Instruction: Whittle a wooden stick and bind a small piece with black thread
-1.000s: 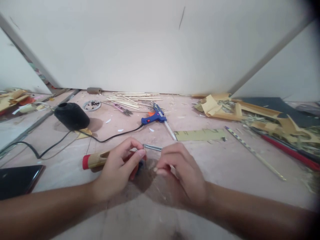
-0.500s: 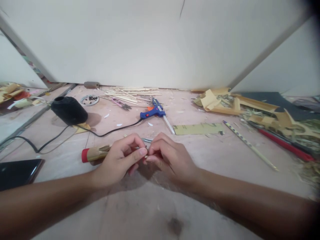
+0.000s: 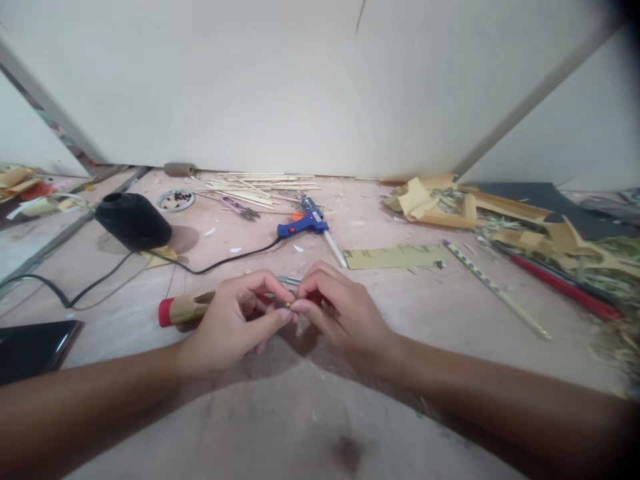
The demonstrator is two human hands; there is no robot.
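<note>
Left hand [image 3: 231, 327] and right hand [image 3: 336, 317] brought together low over the pinkish, scuffed table [image 3: 280, 413], fingertips meeting at a tiny pale piece [image 3: 289, 305] pinched between them; too small to identify. Left fingers [image 3: 273, 319] curled and closed on that piece, thumb stretched toward the right hand; right fingers [image 3: 306, 305] likewise closed on it from the other side. Just behind the left hand, lying on the table, a tan bamboo tube with a red end cap [image 3: 183, 309], its near end hidden by the knuckles; a slim grey metal tool [image 3: 289, 281] poking out behind the fingertips, touching or not impossible to tell. Farther back, a blue hot glue gun [image 3: 305, 225] with its black cord [image 3: 220, 263] trailing left past a black spool of thread [image 3: 133, 221]. Near the wall, a loose pile of thin wooden sticks [image 3: 257, 187], small purple snips [image 3: 239, 207] and a round clear lid holding dark beads [image 3: 174, 199]. Right of the glue gun, a flat strip of olive sandpaper [image 3: 395, 257], then a long patterned pencil [image 3: 493, 288] and a red rod [image 3: 563, 288] beside heaped brown cardboard scraps [image 3: 450, 207]. At the left edge, a black phone [image 3: 33, 347].
</note>
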